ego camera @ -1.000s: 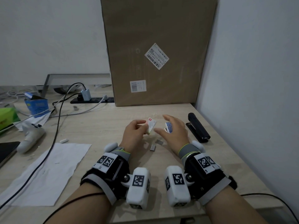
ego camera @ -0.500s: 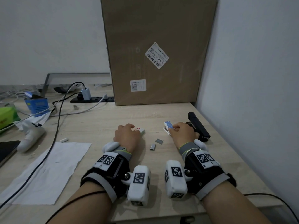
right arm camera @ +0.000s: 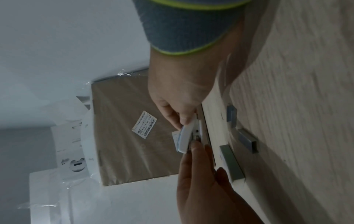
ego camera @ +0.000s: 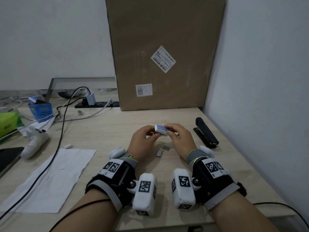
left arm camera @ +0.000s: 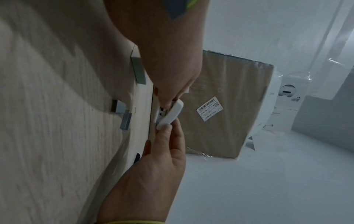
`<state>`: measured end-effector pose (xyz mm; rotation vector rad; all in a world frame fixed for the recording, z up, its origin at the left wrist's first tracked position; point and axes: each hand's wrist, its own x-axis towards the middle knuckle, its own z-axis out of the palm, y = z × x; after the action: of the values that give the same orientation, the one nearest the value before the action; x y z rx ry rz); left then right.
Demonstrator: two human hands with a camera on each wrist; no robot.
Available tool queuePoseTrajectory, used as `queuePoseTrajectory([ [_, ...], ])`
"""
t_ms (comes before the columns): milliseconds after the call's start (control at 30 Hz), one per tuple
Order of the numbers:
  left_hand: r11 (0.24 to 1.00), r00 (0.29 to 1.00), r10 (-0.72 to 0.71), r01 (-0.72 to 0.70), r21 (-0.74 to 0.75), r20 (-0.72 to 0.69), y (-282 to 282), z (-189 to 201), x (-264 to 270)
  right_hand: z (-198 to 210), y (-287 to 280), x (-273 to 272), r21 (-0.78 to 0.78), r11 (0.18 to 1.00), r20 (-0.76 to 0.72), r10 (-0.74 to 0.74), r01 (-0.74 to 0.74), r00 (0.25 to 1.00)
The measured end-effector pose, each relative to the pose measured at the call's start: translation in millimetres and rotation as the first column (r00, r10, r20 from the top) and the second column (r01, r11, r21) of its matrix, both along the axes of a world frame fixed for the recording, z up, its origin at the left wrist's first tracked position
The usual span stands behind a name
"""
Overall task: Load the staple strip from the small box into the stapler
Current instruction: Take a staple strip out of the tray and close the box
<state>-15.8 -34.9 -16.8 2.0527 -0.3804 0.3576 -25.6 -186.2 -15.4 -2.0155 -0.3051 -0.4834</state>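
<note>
Head view, my count of the surface (ego camera: 107, 131): one small staple box (ego camera: 161, 129), white with a blue dotted top; one black stapler (ego camera: 206, 132); two loose staple strips on the wood, one (ego camera: 166, 147) just nearer me than the box and one (ego camera: 159, 153) beside it, close together but apart. Left wrist view shows a third strip piece (left arm camera: 138, 70) lying near the same group, so I make it three in all; right wrist view agrees, with three grey pieces (right arm camera: 231, 162) on the wood.

Hands: two. My left hand (ego camera: 142, 141) and right hand (ego camera: 181, 139) meet over the middle of the surface and both pinch the staple box, raised off the wood between them. Left grip: fingertips and thumb grasping the box's left end. Right grip: fingers curled over the box's right end, grasping it. An inner tray shows under the blue-topped sleeve; I cannot tell whether strips sit inside it.

Stapler: lying flat at the right edge of the surface, well clear of the right hand, untouched.

Other items: one large cardboard carton (ego camera: 164, 52) upright against the wall, one blue carton (ego camera: 41, 110), one white game controller (ego camera: 34, 141), one sheet of paper (ego camera: 50, 180), one power strip (ego camera: 97, 104).
</note>
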Motion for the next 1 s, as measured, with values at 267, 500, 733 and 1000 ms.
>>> queuePoseTrajectory([
  [267,0.999,0.997,0.013,-0.01,-0.041,0.071,-2.6,2.7,-4.5,4.8,2.9,-7.6,0.061,0.998,-0.076,0.022,-0.018,0.997],
  [500,0.998,0.997,-0.027,0.031,-0.054,0.074,-4.8,3.8,-6.9,-2.4,0.2,-0.3,-0.065,0.994,-0.016,-0.093,0.091,0.996],
  [733,0.989,0.999,-0.036,0.038,-0.142,0.014,-6.5,2.9,-5.5,0.2,1.3,-0.1,-0.078,0.986,0.062,-0.143,0.147,0.988],
  [1000,0.913,0.987,-0.137,0.095,-0.396,-0.079,-6.1,3.7,-5.9,2.0,-0.6,5.6,0.57,0.786,-0.171,-0.173,0.241,0.97],
])
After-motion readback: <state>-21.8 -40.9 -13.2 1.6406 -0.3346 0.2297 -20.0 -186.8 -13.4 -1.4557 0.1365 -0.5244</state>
